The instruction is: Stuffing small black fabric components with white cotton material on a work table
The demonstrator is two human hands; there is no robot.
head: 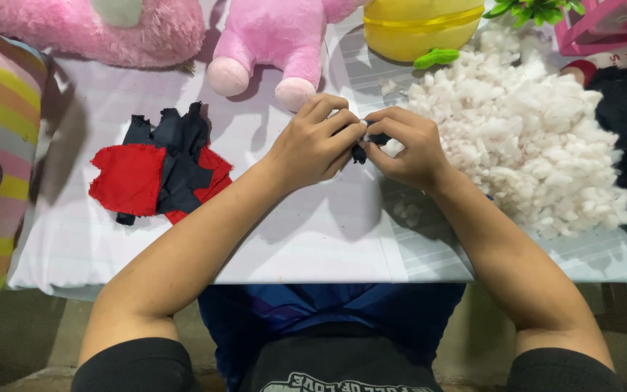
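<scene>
Dark fabric, a small scrap (359, 152) of it, sits pinched between both hands above the middle of the table (313, 239). The left hand (312, 145) has its grip closed on the scrap's top edge, fingers curled tight; the right hand (408, 145) meets it fingertip to fingertip, its grip also closed on the scrap (a bit of white shows between the fingertips, too small to tell what). Just beside the right hand lies a heap of white stuffing (524, 145). Well to the left, red and black cloth pieces (157, 170) lie overlapping. At the far edge sit a pink plush toy (270, 43) and a yellow container (419, 29).
</scene>
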